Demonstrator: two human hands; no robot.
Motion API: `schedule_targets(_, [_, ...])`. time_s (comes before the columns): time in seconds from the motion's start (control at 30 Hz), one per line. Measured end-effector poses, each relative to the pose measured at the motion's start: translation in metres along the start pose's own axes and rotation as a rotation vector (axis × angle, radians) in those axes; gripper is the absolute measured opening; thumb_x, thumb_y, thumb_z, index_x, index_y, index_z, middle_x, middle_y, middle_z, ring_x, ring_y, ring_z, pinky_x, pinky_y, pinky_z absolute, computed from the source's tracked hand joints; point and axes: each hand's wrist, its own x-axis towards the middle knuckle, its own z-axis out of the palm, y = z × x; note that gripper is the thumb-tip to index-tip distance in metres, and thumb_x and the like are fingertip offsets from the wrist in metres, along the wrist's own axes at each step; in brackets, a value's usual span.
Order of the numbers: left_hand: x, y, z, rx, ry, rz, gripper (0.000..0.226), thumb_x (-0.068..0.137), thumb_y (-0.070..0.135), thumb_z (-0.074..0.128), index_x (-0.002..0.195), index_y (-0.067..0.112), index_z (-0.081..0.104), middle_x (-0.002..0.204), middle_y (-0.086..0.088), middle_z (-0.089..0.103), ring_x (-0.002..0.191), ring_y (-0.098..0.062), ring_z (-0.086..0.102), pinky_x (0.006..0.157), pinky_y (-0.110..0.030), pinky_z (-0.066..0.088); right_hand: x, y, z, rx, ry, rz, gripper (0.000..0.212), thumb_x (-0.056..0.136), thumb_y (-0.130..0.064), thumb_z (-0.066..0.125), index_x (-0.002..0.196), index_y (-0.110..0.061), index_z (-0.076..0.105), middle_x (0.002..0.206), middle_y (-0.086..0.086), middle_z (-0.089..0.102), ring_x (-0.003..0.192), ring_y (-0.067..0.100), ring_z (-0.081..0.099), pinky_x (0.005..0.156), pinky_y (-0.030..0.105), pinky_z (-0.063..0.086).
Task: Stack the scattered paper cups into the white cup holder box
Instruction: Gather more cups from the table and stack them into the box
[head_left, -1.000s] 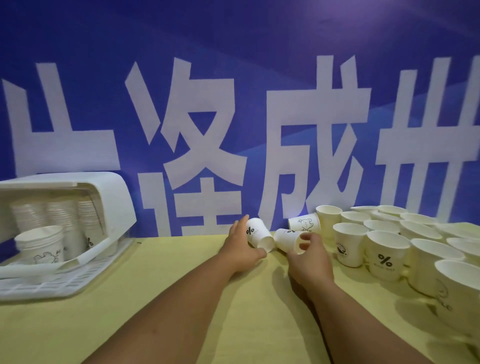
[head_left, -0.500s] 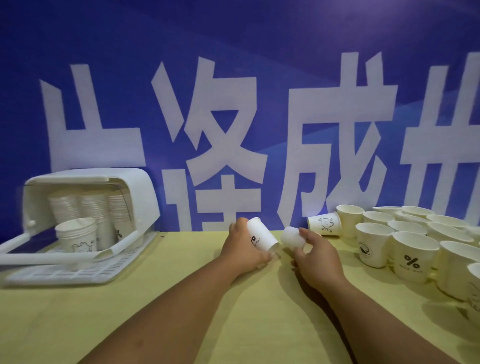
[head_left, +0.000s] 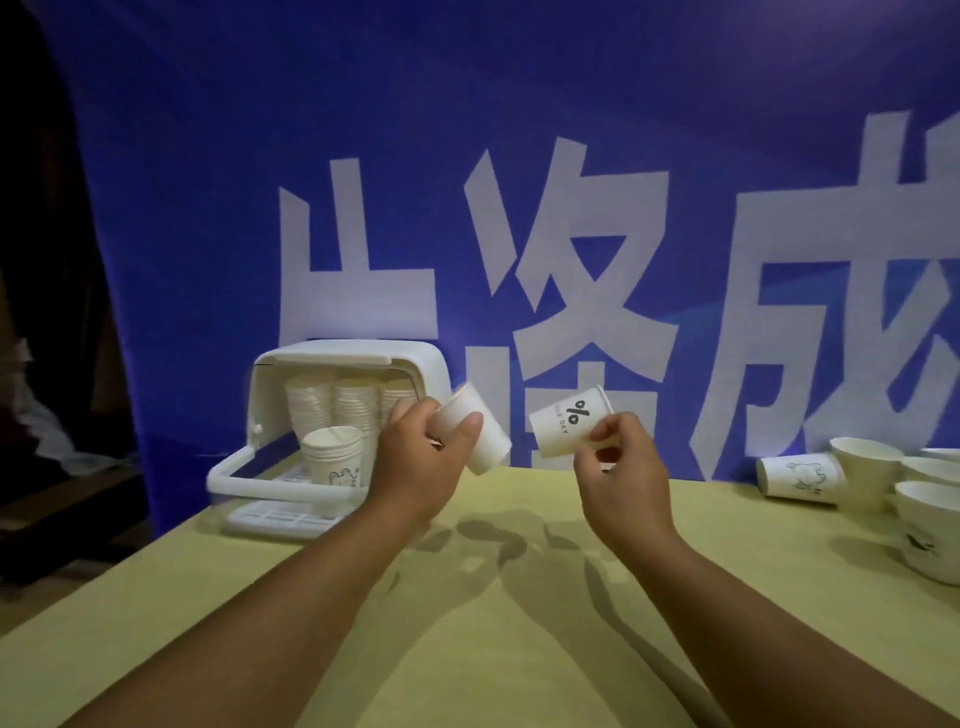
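My left hand (head_left: 421, 462) grips a plain white paper cup (head_left: 480, 431), tilted, in the air above the table. My right hand (head_left: 621, 467) pinches a second white cup (head_left: 563, 423) printed with a % mark, lying sideways with its rim to the upper right. The two cups are a short gap apart. The white cup holder box (head_left: 358, 358) stands at the table's back left with its lid raised; several tall cup stacks fill its back, and a shorter stack (head_left: 335, 457) stands at its front.
More scattered paper cups (head_left: 862, 475) crowd the table's right edge, one lying on its side (head_left: 800, 478). The yellow table (head_left: 467, 623) stretches below my arms. A blue banner (head_left: 467, 156) with large white characters hangs right behind. The table's left edge drops into a dark area.
Both hands have lifted their cups off the table and carried them left. The view has swung left, so the box now sits near the middle and most loose cups are out of view.
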Motion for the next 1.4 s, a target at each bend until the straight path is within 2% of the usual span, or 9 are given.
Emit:
schedule_targets(0.13, [0.022, -0.033, -0.050, 0.027, 0.156, 0.018, 0.042, 0.088, 0.057, 0.063, 0.083, 0.015, 0.061, 0.102, -0.001, 0.055, 0.083, -0.018, 0.056, 0.072, -0.031, 0.049, -0.004, -0.020, 0.053, 0.109, 0.002, -0.039, 0.026, 0.093, -0.018, 0.068, 0.088, -0.028, 0.044, 0.107, -0.007, 0.058, 0.100, 0.015, 0.062, 0.069, 0.030, 0.060])
schedule_targets(0.23, [0.035, -0.056, -0.080, 0.058, 0.283, 0.013, 0.036, 0.094, 0.046, 0.068, 0.078, 0.015, 0.056, 0.101, -0.003, 0.053, 0.078, -0.014, 0.053, 0.063, -0.024, 0.040, -0.003, -0.033, 0.089, 0.187, 0.012, -0.051, 0.026, 0.093, -0.019, 0.067, 0.086, -0.028, 0.043, 0.102, -0.007, 0.058, 0.097, 0.015, 0.062, 0.067, 0.028, 0.058])
schedule_targets(0.3, [0.042, -0.072, -0.091, 0.102, 0.329, -0.018, 0.035, 0.094, 0.041, 0.070, 0.078, 0.013, 0.054, 0.105, -0.002, 0.050, 0.083, -0.020, 0.052, 0.064, -0.024, 0.038, -0.003, -0.042, 0.112, 0.208, 0.047, -0.064, 0.027, 0.092, -0.019, 0.067, 0.084, -0.030, 0.043, 0.097, -0.008, 0.057, 0.094, 0.016, 0.061, 0.070, 0.036, 0.060])
schedule_targets(0.4, [0.049, -0.096, -0.094, 0.182, 0.253, -0.093, 0.028, 0.093, 0.038, 0.071, 0.086, 0.014, 0.057, 0.114, 0.001, 0.047, 0.092, -0.023, 0.055, 0.075, -0.032, 0.042, -0.003, -0.054, 0.138, 0.208, 0.106, -0.082, 0.030, 0.090, -0.017, 0.066, 0.080, -0.031, 0.041, 0.092, -0.008, 0.054, 0.093, 0.018, 0.057, 0.070, 0.040, 0.058])
schedule_targets(0.6, [0.047, -0.109, -0.092, 0.333, 0.142, -0.118, 0.030, 0.092, 0.045, 0.070, 0.106, 0.030, 0.048, 0.118, 0.011, 0.036, 0.091, -0.024, 0.061, 0.078, -0.045, 0.054, -0.005, -0.044, 0.149, 0.126, 0.009, -0.159, 0.026, 0.089, -0.014, 0.071, 0.095, -0.026, 0.049, 0.104, -0.006, 0.053, 0.104, 0.015, 0.054, 0.071, 0.014, 0.046])
schedule_targets(0.73, [0.048, -0.112, -0.088, 0.342, 0.141, -0.129, 0.055, 0.090, 0.043, 0.074, 0.133, 0.029, 0.043, 0.138, 0.005, 0.032, 0.105, -0.027, 0.060, 0.087, -0.050, 0.055, -0.005, -0.030, 0.145, 0.122, -0.014, -0.136, 0.032, 0.088, -0.011, 0.073, 0.095, -0.030, 0.048, 0.106, -0.010, 0.053, 0.109, 0.017, 0.056, 0.078, 0.020, 0.054])
schedule_targets(0.9, [0.050, -0.115, -0.084, 0.398, 0.001, -0.204, 0.078, 0.088, 0.044, 0.072, 0.154, 0.025, 0.035, 0.153, 0.001, 0.045, 0.135, -0.028, 0.047, 0.106, -0.047, 0.045, -0.003, -0.026, 0.146, 0.129, -0.018, -0.117, 0.033, 0.088, -0.010, 0.073, 0.099, -0.029, 0.049, 0.110, -0.009, 0.053, 0.112, 0.017, 0.054, 0.086, 0.025, 0.057])
schedule_targets(1.13, [0.046, -0.113, -0.084, 0.577, -0.089, -0.303, 0.074, 0.082, 0.073, 0.064, 0.142, 0.031, 0.055, 0.138, 0.003, 0.062, 0.127, -0.027, 0.054, 0.104, -0.046, 0.043, 0.000, -0.020, 0.146, 0.104, -0.005, -0.157, 0.029, 0.092, -0.014, 0.070, 0.103, -0.030, 0.048, 0.110, -0.009, 0.052, 0.109, 0.015, 0.053, 0.086, 0.031, 0.059])
schedule_targets(1.4, [0.040, -0.106, -0.087, 0.333, -0.152, -0.306, 0.060, 0.073, 0.061, 0.082, 0.122, 0.042, 0.055, 0.113, 0.018, 0.065, 0.104, -0.014, 0.065, 0.088, -0.044, 0.058, 0.004, -0.031, 0.143, 0.126, 0.013, -0.222, 0.027, 0.100, -0.014, 0.055, 0.104, -0.036, 0.041, 0.108, -0.010, 0.048, 0.105, 0.016, 0.053, 0.085, 0.041, 0.059])
